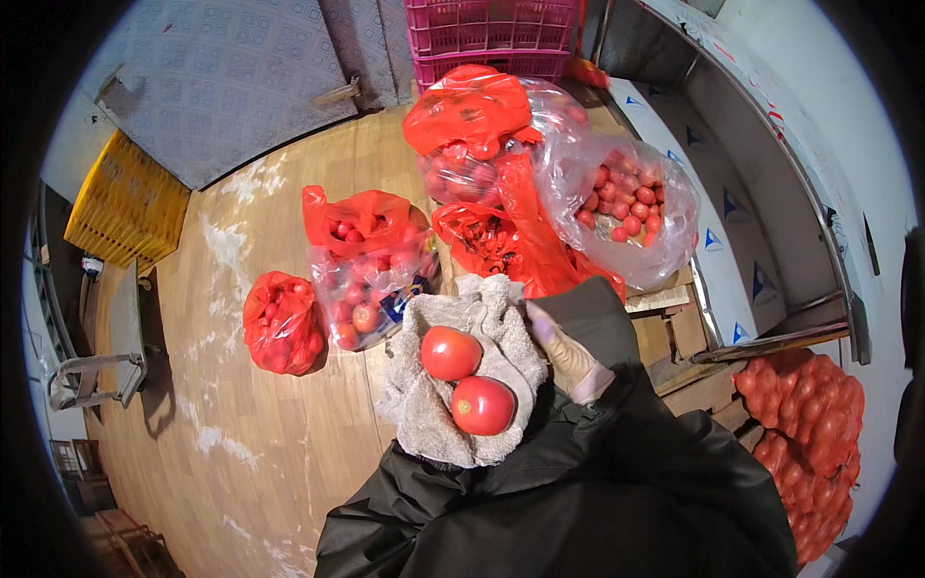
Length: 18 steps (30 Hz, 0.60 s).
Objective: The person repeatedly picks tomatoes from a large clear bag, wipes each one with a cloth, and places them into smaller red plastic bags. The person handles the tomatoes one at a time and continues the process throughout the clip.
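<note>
A greyish-white terry towel [462, 311] is spread before my dark sleeves. Two red tomatoes lie in it: an upper tomato [451, 352] and, just below and to its right, a lower tomato [483, 406] with its pale scar showing. My right hand [571, 355], in a light glove, grips the right edge of the towel; its fingertips are partly hidden by the cloth. I cannot see my left hand; the left sleeve ends at the towel, which covers whatever is under it.
Beyond the towel stand a small red bag [283, 325], a clear bag of tomatoes [361, 303], a crumpled red bag [498, 242] and a large open clear bag [625, 209]. Pink crates [491, 36], a yellow crate [130, 202], a folding stool [108, 368] and red mesh sacks [806, 441] surround them.
</note>
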### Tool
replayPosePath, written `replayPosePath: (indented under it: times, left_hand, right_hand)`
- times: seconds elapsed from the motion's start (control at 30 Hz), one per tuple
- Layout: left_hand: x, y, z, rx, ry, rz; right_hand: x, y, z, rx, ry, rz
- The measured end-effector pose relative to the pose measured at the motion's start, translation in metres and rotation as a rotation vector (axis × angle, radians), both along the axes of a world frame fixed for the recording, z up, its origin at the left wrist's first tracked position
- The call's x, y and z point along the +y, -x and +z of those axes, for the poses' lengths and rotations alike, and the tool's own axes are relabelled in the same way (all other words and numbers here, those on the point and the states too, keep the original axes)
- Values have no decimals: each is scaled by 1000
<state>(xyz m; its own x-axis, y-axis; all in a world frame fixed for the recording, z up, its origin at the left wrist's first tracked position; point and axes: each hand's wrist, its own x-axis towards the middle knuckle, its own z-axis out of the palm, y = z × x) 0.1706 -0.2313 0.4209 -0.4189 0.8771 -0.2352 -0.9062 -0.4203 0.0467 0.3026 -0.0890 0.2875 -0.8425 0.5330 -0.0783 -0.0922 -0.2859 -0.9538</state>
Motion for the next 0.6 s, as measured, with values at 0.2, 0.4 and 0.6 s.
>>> replayPosePath:
  times: [0.2,0.4,0.6]
  left_hand:
    - [-2,6,-18,148,-231,-88]
    - [6,-6,-37,147,44,-178]
    - [-1,-4,-36,180,-2,-45]
  right_hand:
    - [22,-5,40,106,563,-272]
    - [-24,15,102,125,10,222]
    - [-18,10,62,-55,-1068,-260]
